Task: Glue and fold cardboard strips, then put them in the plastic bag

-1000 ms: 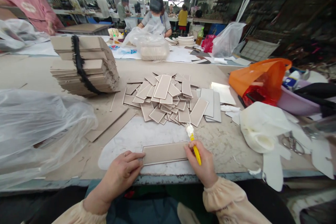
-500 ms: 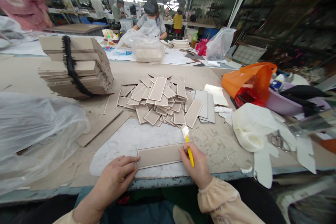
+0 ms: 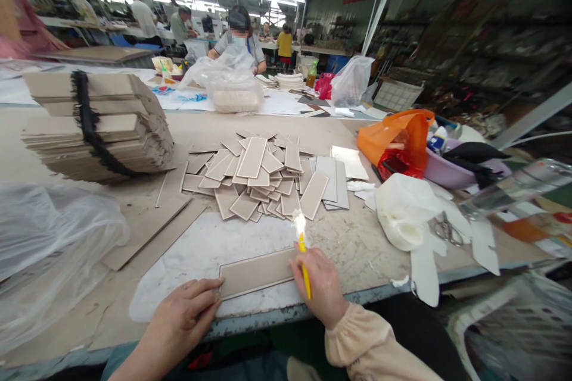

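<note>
A: ok so where are we at with this strip point(image 3: 257, 275)?

B: it's lying on the near side of the pile point(image 3: 254, 169), on the white paper point(image 3: 172, 262). Left hand point(image 3: 183, 312) has its fingertips at one end. Can't tell if that's a proper pinch or just steadying it. Right hand point(image 3: 318, 283) is wrapped round a yellow brush point(image 3: 305, 274), with fingertips touching the other end.

A: how much is done?

B: I'd call it mid-job, with one strip being handled. Everything in the pile has pale borders, but no clue if those are finished or waiting, so I wouldn't guess a count. There's also a strapped stack point(image 3: 127, 140) left of the pile, looks untouched to me.

A: anything you can't make out?

B: plenty lol. The brush tip, towards the pile, is all white, so I can't split bristles from whatever's on them. The right hand hides that end of the strip, its underside doesn't show, and the lower pieces in the pile are buried. The plastic sheet point(image 3: 58, 238), nearer than the pile and off left, is cut by the frame. Inside the jug point(image 3: 402, 208), right of the pile? Can't see.
</note>
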Demonstrator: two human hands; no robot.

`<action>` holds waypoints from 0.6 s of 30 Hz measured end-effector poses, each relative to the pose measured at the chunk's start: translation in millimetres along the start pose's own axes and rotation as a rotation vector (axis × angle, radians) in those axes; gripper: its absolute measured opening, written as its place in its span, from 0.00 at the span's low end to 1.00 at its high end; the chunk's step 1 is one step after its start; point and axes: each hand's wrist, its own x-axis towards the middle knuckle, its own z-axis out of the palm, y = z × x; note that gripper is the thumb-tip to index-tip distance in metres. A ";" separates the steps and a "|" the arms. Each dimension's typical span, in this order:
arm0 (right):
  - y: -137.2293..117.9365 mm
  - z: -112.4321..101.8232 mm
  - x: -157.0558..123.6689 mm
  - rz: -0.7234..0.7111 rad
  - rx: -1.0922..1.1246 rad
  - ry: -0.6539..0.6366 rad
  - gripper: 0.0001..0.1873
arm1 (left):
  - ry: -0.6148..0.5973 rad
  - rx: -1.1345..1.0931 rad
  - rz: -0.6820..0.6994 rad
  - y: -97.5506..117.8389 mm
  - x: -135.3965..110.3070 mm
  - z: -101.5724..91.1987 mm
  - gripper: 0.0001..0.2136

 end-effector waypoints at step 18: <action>-14.4 11.5 -18.2 0.053 0.080 -0.282 0.18 | 0.041 -0.040 0.000 0.5 0.1 1.2 0.10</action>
